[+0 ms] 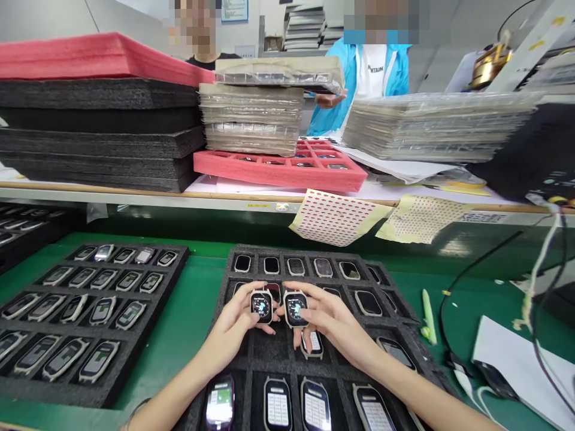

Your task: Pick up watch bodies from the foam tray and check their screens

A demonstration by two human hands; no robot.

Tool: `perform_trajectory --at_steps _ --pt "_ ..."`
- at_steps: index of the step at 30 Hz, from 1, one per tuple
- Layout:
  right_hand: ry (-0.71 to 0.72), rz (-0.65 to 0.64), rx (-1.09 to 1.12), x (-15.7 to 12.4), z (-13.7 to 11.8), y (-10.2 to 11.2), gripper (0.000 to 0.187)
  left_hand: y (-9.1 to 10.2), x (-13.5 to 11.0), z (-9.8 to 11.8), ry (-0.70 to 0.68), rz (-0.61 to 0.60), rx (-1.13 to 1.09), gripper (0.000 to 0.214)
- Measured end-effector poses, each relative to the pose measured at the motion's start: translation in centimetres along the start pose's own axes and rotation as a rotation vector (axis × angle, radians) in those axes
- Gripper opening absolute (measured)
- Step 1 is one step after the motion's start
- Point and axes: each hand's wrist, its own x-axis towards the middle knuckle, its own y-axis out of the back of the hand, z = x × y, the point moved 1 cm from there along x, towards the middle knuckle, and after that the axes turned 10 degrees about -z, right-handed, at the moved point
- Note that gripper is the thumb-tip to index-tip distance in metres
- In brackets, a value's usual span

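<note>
My left hand (233,326) pinches a small smartwatch body (261,305) with a lit round dial on its screen. My right hand (330,320) holds a second, matching watch body (295,308) right beside the first. Both watches hover just above a black foam tray (251,353) whose pockets hold several more watch bodies, some lit with white screens along the near row (277,410). One more watch (312,342) lies in a pocket under my right fingers.
A second black foam tray (148,335) full of watches lies at left on the green mat. A green pen (427,311), cables (449,299) and white paper (516,359) are at right. On the shelf behind stand foam stacks (90,126), a pink tray (278,170) and plastic tray piles (426,126); two people stand beyond.
</note>
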Motion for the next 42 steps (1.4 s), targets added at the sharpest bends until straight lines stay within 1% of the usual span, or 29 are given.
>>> perform_trajectory --at_steps 4,15,20,22,24,25,26,28,31,33,35,36,37,38,39,40,41,42 --pt "0.008 -0.001 -0.024 -0.1 0.2 -0.1 0.053 -0.2 -0.1 0.1 0.005 -0.001 0.034 0.037" --pt "0.019 0.015 -0.049 -0.1 0.5 0.0 0.050 -0.2 -0.2 0.0 0.019 -0.001 0.054 0.037" --pt "0.020 0.012 -0.104 -0.2 0.7 -0.2 0.049 0.1 -0.2 -0.1 0.008 -0.038 0.074 0.038" --pt "0.019 -0.027 -0.138 -0.3 0.5 -0.5 0.056 0.3 -0.3 0.0 0.006 -0.038 0.084 0.039" --pt "0.016 -0.070 -0.173 -0.3 0.3 -0.9 0.070 0.6 -0.5 0.3 0.004 -0.028 0.086 0.039" --pt "0.007 -0.086 -0.193 -0.3 0.2 -1.1 0.074 0.8 -0.6 0.5 0.002 -0.029 0.084 0.039" --pt "-0.008 -0.103 -0.227 -0.2 0.1 -1.3 0.074 1.0 -0.8 0.7 0.003 -0.026 0.081 0.039" --pt "-0.030 -0.127 -0.380 0.1 0.1 -1.5 0.064 1.4 -1.2 1.2 0.011 -0.021 0.081 0.039" --pt "0.006 -0.167 -0.803 1.0 0.6 -1.5 0.051 2.0 -1.9 1.8 0.018 0.011 0.083 0.040" --pt "0.024 -0.206 -1.037 1.5 1.0 -1.5 0.054 2.4 -2.3 2.1 0.016 0.024 0.076 0.040" --pt "0.016 -0.238 -1.166 2.0 0.8 -1.5 0.066 2.7 -2.7 2.2 0.017 0.032 0.066 0.038" --pt "0.020 -0.241 -1.205 2.2 0.3 -1.5 0.069 2.8 -2.8 2.3 0.017 0.034 0.060 0.037" --pt "0.039 -0.233 -1.230 2.4 -0.6 -1.5 0.069 3.0 -2.9 2.3 0.016 0.036 0.055 0.036" --pt "0.073 -0.210 -1.245 2.6 -1.9 -1.5 0.064 3.1 -2.9 2.3 0.014 0.038 0.050 0.035" --pt "0.123 -0.172 -1.249 2.8 -3.6 -1.5 0.054 3.3 -3.0 2.3 0.010 0.041 0.044 0.035" --pt "0.199 -0.095 -1.246 2.9 -5.6 -1.4 0.043 3.4 -3.0 2.3 0.006 0.043 0.038 0.034" --pt "0.278 0.013 -1.249 3.0 -7.9 -1.2 0.033 3.6 -3.0 2.3 0.002 0.046 0.034 0.034" --pt "0.391 0.177 -1.244 3.1 -10.3 -0.8 0.025 3.7 -3.1 2.3 0.000 0.050 0.030 0.034"
